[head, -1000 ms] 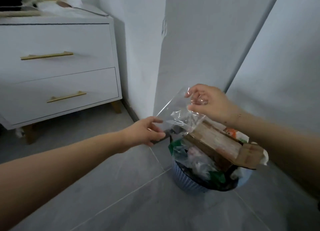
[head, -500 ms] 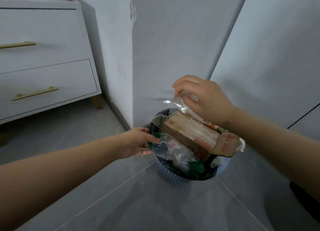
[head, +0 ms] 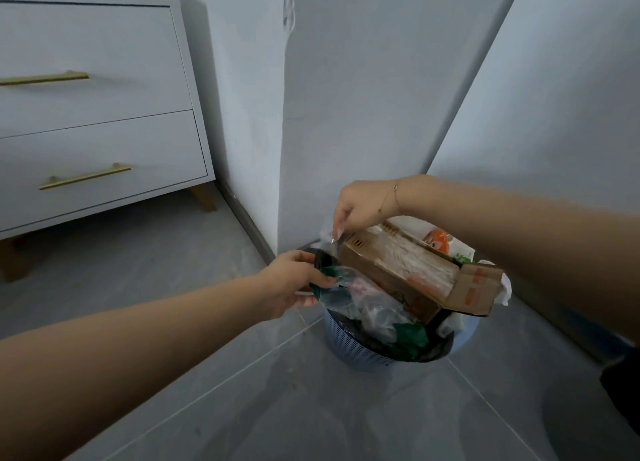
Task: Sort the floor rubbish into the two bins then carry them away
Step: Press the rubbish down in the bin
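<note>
Left hand (head: 294, 280) pinches the crumpled clear plastic bag (head: 360, 305) atop the round blue perforated bin (head: 349, 348). Right hand (head: 360, 206) pinches its far edge beside the brown cardboard box (head: 401, 277). Press it down before release.

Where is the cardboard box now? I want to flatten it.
In the head view, the cardboard box lies tilted atop the overfull blue bin, right of centre, just under the right hand.
</note>
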The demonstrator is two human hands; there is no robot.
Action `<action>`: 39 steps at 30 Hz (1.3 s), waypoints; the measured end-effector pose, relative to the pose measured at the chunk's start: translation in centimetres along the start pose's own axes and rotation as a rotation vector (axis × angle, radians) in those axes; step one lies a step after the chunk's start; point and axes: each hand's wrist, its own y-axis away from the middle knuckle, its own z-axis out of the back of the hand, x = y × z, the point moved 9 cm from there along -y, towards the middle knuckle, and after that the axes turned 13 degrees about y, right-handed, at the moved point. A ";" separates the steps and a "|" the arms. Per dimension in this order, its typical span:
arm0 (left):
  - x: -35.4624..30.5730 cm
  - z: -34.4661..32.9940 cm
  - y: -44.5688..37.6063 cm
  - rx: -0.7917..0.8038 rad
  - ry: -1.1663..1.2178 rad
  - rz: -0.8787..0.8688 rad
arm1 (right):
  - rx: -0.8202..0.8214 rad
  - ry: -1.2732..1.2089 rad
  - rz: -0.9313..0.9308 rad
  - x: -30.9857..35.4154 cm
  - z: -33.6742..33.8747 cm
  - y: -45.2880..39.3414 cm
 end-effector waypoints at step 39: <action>0.3 -1.6 -2.0 0.064 -0.043 -0.068 | -0.341 -0.006 -0.075 0.2 -3.3 6.3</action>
